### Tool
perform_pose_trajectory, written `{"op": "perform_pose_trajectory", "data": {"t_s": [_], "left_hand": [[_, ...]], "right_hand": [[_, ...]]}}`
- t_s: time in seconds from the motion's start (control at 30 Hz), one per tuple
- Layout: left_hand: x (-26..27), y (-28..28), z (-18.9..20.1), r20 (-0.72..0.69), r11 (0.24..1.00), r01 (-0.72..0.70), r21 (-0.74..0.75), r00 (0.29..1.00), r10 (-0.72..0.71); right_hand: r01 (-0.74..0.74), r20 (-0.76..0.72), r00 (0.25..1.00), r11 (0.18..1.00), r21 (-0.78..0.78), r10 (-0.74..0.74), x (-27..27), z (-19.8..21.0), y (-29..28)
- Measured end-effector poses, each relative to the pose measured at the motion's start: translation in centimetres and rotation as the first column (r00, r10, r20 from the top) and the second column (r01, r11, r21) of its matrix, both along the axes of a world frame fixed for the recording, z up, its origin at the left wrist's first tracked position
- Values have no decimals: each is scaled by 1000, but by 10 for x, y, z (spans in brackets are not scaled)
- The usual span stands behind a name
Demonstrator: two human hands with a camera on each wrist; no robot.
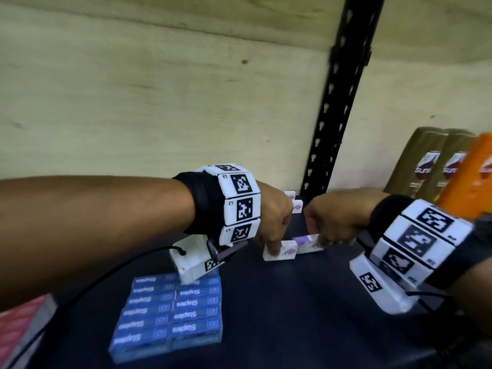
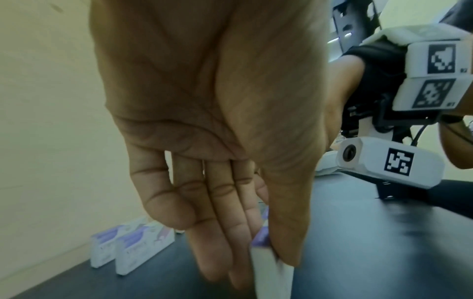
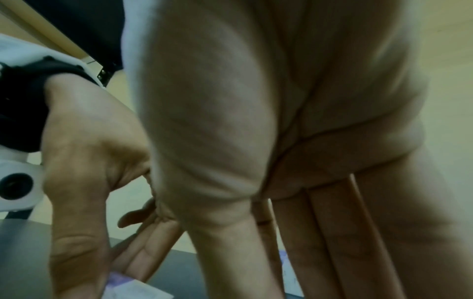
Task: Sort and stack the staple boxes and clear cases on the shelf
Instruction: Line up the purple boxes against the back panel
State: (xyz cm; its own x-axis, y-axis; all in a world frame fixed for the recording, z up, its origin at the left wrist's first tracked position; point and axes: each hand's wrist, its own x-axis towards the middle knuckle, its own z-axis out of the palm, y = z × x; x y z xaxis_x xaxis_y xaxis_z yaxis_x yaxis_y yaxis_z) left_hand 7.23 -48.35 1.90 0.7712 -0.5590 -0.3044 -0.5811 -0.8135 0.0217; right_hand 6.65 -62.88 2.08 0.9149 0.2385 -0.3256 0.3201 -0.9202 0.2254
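Two columns of blue staple boxes (image 1: 170,312) lie side by side on the dark shelf (image 1: 292,315) at front left. My left hand (image 1: 271,250) pinches a white-and-purple case (image 1: 286,253) between thumb and fingers (image 2: 220,242), standing it on edge on the shelf; this same case (image 2: 271,271) shows under the thumb in the left wrist view. My right hand (image 1: 323,242) holds a second case (image 1: 308,243) right beside it, the two cases touching. Two more cases (image 2: 133,248) stand by the back wall (image 1: 292,201).
A black perforated upright (image 1: 343,102) rises behind the hands against the plywood wall. Brown sachet packs (image 1: 436,161) and an orange pack (image 1: 474,177) stand at right. A red box (image 1: 16,328) sits at the front left corner. A black cable (image 1: 87,286) trails from the left wrist.
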Motion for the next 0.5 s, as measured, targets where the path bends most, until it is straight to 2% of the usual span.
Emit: {"op": "perform_pose_trajectory", "data": {"t_s": [0.07, 0.17, 0.33, 0.5], "left_hand": [[-7, -2, -1, -82, 1000, -6, -6, 997, 5], [-24, -5, -3, -80, 1000, -3, -18, 997, 1], [-46, -11, -8, -63, 998, 55, -20, 996, -57], [-60, -14, -14, -43, 996, 86, 14, 995, -85]], "right_hand": [[61, -88, 994, 998, -18, -62, -16, 0, -3], [159, -182, 971, 987, 25, -152, -37, 1, -13], [177, -233, 958, 984, 21, -167, -68, 2, -24], [119, -207, 973, 991, 67, -103, -86, 5, -31]]}}
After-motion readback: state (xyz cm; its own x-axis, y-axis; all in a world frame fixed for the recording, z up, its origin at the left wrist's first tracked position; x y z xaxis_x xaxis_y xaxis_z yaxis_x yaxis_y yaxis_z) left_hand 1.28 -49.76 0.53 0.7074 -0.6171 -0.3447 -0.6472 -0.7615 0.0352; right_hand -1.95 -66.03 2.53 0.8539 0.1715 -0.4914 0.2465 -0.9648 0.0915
